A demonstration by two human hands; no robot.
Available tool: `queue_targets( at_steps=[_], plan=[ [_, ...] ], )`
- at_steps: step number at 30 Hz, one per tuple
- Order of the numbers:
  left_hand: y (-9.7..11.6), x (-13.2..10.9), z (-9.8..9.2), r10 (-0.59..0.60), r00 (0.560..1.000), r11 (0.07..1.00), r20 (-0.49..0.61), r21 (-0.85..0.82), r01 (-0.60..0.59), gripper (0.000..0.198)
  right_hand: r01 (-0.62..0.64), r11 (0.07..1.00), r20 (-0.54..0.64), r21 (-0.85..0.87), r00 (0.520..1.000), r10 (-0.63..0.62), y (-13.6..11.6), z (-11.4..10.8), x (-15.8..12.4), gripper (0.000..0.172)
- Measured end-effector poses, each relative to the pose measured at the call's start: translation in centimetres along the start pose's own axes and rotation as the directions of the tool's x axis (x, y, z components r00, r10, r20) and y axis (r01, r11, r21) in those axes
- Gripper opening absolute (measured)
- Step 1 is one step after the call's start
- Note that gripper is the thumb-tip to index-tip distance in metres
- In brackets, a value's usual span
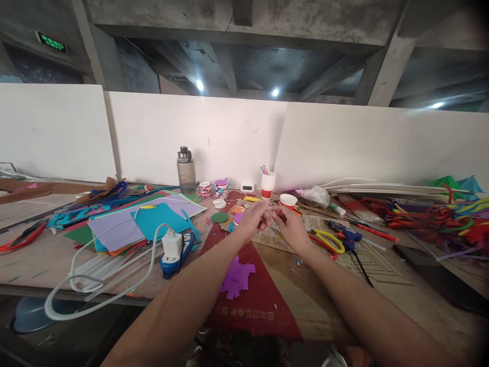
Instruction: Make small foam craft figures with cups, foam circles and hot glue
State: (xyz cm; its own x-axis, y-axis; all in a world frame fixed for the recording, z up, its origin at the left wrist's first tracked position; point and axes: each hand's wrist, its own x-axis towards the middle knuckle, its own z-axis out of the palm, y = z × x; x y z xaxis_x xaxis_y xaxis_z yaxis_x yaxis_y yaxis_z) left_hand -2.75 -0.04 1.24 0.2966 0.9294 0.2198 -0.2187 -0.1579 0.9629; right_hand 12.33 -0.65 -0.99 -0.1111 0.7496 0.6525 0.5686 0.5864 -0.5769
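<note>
Forearms (194, 283) slant inward, half-curled left hand (256, 219) just beside half-curled right hand (292, 227).

A bottle (186, 174) and a small clock (247, 187) stand before a white partition (233, 132); a green sign (52, 42) glows upper left.

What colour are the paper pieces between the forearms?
The paper pieces are purple, head view.

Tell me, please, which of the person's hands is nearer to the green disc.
Left: the left hand is to the right of the green disc; the right hand is farther right, past it.
</note>
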Motion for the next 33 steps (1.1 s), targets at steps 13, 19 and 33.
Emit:
queue_targets(
  at_steps=[13, 19, 33],
  plan=[
    [3.7, 1.1, -3.6, -0.202, 0.84, 0.775, -0.504, -0.606, -0.177, 0.029, -0.36, 0.923, -0.068, 0.137, 0.926, 0.371, 0.0, -2.9, 5.3, 0.026],
    [3.4, 1.3, -4.0, 0.059, 0.839, 0.916, -0.54, -0.304, -0.26, 0.041, -0.325, 0.945, -0.169, 0.039, 0.93, 0.327, 0.7, -3.3, 9.4, 0.013],
    [-0.3, -1.6, -0.3, 0.557, 0.668, 0.156, 0.493, 0.728, -0.667, 0.035, -0.383, 0.92, -0.247, -0.085, 0.902, 0.353, 5.6, -0.2, 19.5, 0.024]
  ],
)
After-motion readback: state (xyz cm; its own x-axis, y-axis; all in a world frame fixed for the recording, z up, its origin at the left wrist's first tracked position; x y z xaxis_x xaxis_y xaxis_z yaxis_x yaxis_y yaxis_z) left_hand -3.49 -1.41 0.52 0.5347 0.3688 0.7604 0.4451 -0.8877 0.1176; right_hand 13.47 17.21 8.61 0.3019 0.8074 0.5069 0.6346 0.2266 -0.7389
